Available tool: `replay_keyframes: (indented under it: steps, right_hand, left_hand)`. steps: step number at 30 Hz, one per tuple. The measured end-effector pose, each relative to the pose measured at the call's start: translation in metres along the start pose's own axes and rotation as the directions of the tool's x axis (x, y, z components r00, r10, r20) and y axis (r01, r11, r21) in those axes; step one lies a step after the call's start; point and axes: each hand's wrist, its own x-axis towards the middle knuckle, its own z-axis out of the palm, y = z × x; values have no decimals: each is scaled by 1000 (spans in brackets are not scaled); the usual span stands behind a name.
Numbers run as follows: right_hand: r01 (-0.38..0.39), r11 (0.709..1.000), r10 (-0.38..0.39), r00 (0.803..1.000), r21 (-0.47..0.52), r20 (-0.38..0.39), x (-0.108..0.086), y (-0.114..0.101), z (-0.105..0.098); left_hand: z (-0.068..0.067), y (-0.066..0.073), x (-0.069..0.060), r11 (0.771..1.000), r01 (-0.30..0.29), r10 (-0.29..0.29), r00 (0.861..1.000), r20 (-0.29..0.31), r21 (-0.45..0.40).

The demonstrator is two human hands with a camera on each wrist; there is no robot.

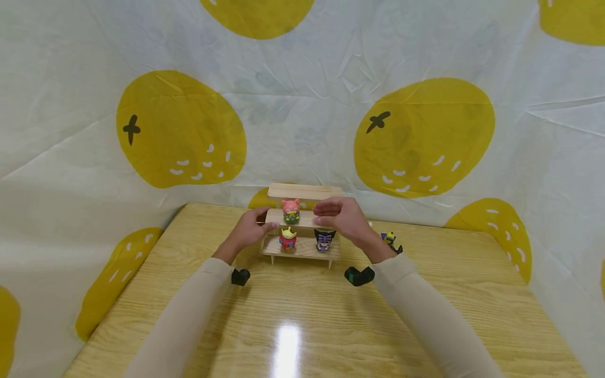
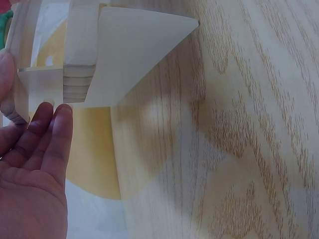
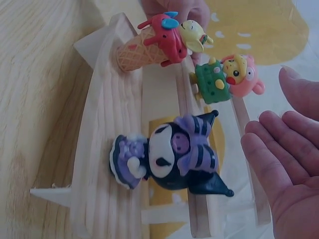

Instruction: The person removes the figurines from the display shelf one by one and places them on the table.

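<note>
A three-tiered wooden display stand (image 1: 302,251) stands on the table. My left hand (image 1: 248,229) grips the left end of its middle tier, with the thumb (image 2: 5,74) on one side and fingers (image 2: 60,129) on the other. My right hand (image 1: 344,216) is held beside the right part of that tier, fingers extended and holding nothing. On the middle tier sits a pink-hooded figurine (image 3: 227,79) in green. The lower tier bears a red-and-yellow ice-cream-cone figurine (image 3: 159,42) at left and a black-and-purple figurine (image 3: 159,154) at right.
Another small figurine (image 1: 388,239), partly hidden by the right forearm, is on the wood-grain table (image 1: 302,310) right of the stand. A white cloth (image 1: 302,115) with yellow fruit prints hangs behind and at the sides. Dark pieces (image 1: 359,275) show beside both wrists.
</note>
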Motion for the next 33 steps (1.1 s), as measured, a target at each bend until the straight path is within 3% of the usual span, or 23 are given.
replay_keyframes:
  steps: [12, 23, 33]
  right_hand:
    - [24, 1000, -24, 1000, 13, 11, 9, -5, 12]
    - [9, 999, -11, 998, -48, -58, 20, -8, 23]
    - [-2, 999, -1, 996, -36, -88, 31, -14, 37]
  left_hand:
    - [-1, 0, -1, 1000, -3, 3, 1000, -1, 6]
    - [-1, 0, 0, 1000, 6, -6, 1000, 0, 6]
    - [0, 0, 0, 1000, 3, -3, 1000, -1, 0]
